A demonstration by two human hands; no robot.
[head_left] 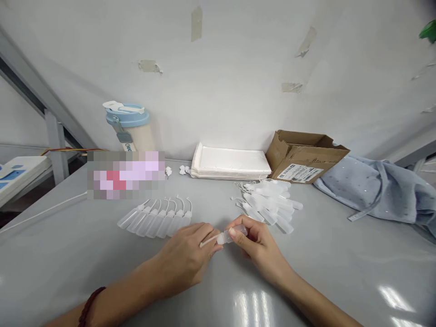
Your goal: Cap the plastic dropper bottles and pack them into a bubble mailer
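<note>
A small translucent squeeze bottle point(235, 234) with a white cap and a thin spout lies sideways between my hands. My right hand point(255, 240) grips its body between thumb and fingers. At the cap end, my left hand point(192, 250) is closed around the cap and spout; its fingertips are partly hidden. Beyond my left hand, several similar bottles point(160, 224) lie side by side in a row, their bent spouts pointing away from me. To the right, a loose pile of such bottles point(269, 204) lies in mixed directions.
A stack of white trays or boxes point(235, 161) stands against the wall beside an open cardboard box point(303, 159). Blue-grey cloth point(368, 186) lies at right. A tumbler point(131, 125) stands behind a blurred pink item point(126, 175) at left. Small white bits point(184, 170) lie near the stack.
</note>
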